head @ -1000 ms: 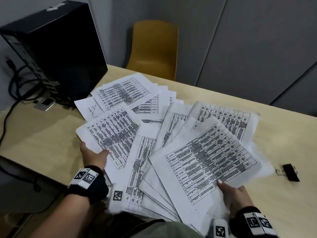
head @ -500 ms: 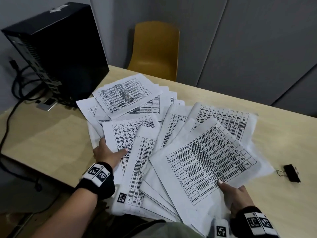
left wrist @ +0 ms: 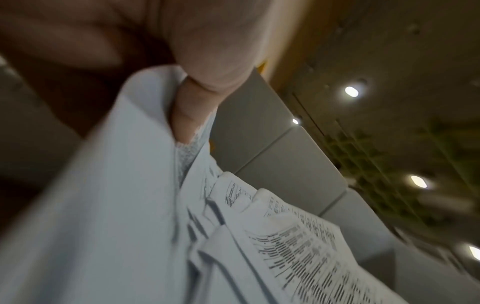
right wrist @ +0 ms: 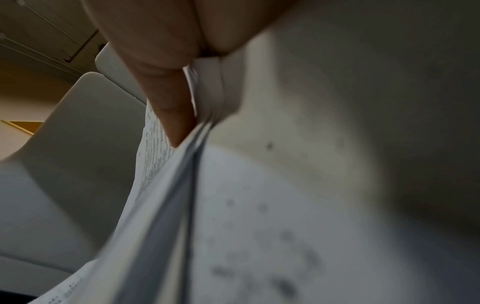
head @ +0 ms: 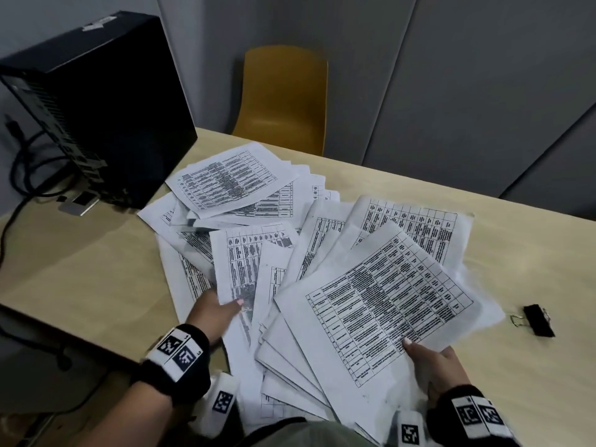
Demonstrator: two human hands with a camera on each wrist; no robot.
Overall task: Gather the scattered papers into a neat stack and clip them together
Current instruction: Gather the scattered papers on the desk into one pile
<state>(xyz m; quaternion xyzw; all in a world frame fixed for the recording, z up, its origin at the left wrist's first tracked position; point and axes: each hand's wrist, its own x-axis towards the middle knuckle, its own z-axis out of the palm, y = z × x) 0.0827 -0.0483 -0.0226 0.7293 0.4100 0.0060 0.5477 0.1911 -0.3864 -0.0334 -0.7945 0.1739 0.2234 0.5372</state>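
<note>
Several white printed papers [head: 380, 301] lie fanned across the wooden table [head: 80, 279]. My right hand [head: 432, 366] pinches the near corner of the right-hand bundle, thumb on the top sheet; in the right wrist view the papers [right wrist: 166, 205] sit wedged under the thumb. My left hand [head: 216, 314] pinches the lower edge of a sheet [head: 245, 259] at the fan's left side, and the left wrist view shows the papers [left wrist: 124, 185] held under the thumb. A black binder clip [head: 537, 319] lies on the table to the right of the papers, apart from both hands.
A black computer tower [head: 93, 104] with cables stands at the table's back left, close to the farthest sheets [head: 229, 179]. A yellow chair [head: 283, 98] stands beyond the far edge. Bare tabletop shows at the left and far right.
My left hand has slid right along the fan, drawing the left-hand sheets toward the middle, and now pinches a sheet nearer the centre. My right hand has kept its hold.
</note>
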